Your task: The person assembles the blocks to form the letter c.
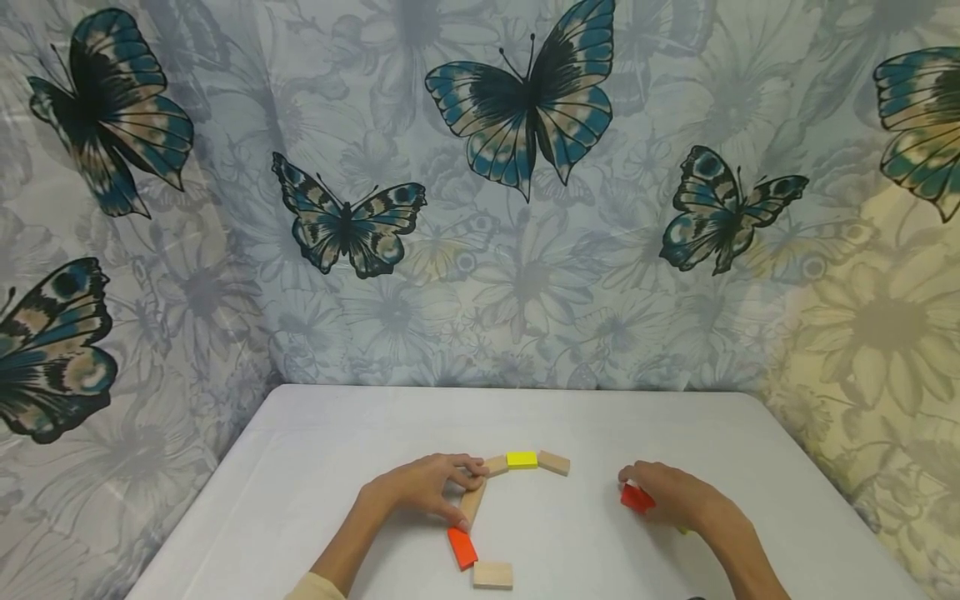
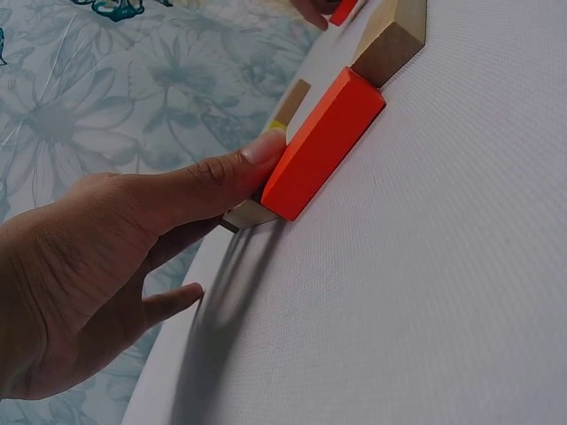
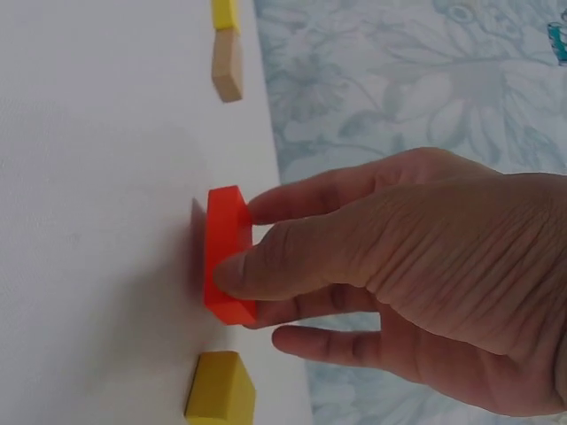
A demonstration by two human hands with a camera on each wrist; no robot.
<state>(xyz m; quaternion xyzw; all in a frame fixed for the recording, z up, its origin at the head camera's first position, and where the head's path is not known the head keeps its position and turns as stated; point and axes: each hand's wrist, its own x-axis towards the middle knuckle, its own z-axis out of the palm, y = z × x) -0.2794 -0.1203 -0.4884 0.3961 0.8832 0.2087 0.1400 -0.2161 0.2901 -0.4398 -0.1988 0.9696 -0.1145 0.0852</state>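
A curved row of flat rectangular blocks lies on the white table. My left hand [image 1: 427,487] spans a plain wooden block [image 1: 472,505] on the row's left side, thumb at its near end and fingertips at its far end. The thumb tip is also right beside an orange-red block [image 1: 461,548]. To the right, apart from the row, my right hand [image 1: 678,496] pinches a red block [image 3: 229,252] between thumb and fingers. A yellow block [image 3: 220,388] sits close to that hand in the right wrist view, mostly hidden by it in the head view.
Another wooden block [image 1: 492,575] forms the row's near end. At the far side, a wooden block [image 1: 496,466], a yellow block [image 1: 522,460] and a wooden block [image 1: 554,463] continue the curve. Behind the table [image 1: 360,417] hangs a butterfly-printed cloth [image 1: 540,317].
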